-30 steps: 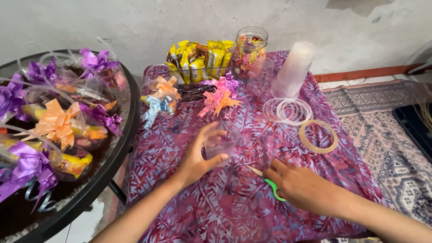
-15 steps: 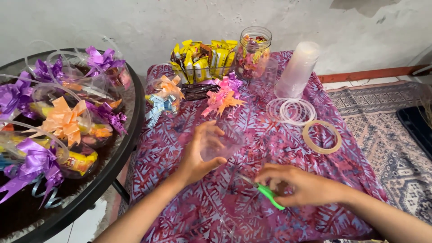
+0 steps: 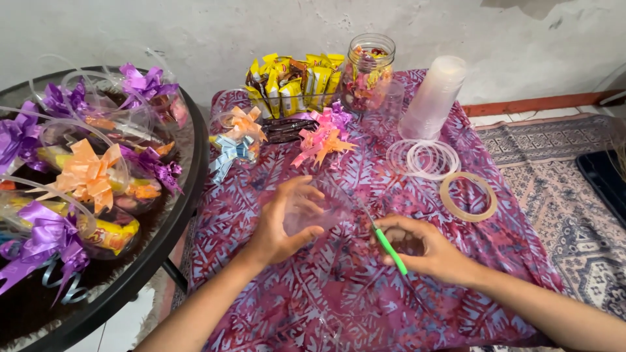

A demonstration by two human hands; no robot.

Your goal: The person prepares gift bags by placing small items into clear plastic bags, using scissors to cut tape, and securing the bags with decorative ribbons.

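Your left hand (image 3: 283, 225) grips clear plastic cup (image 3: 319, 208), fingers wrapped. Right hand (image 3: 427, 251) clenches green-handled scissors (image 3: 388, 248); blades run up-left twd cup, just beside L fingertips.

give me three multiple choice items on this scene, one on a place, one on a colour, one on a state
1. Where does the stack of clear cups stand?
A. on the round black table
B. on the patterned cloth, right of the glass jar
C. on the rug

2. What colour are the handles of the scissors?
A. green
B. red
C. black

3. How is the clear plastic cup held?
A. standing alone on the cloth
B. stacked with the others
C. in the left hand's grip

Answers:
1 B, the stack rises from the cloth beside the glass jar.
2 A, green shows at the right hand.
3 C, the left hand wraps around it.
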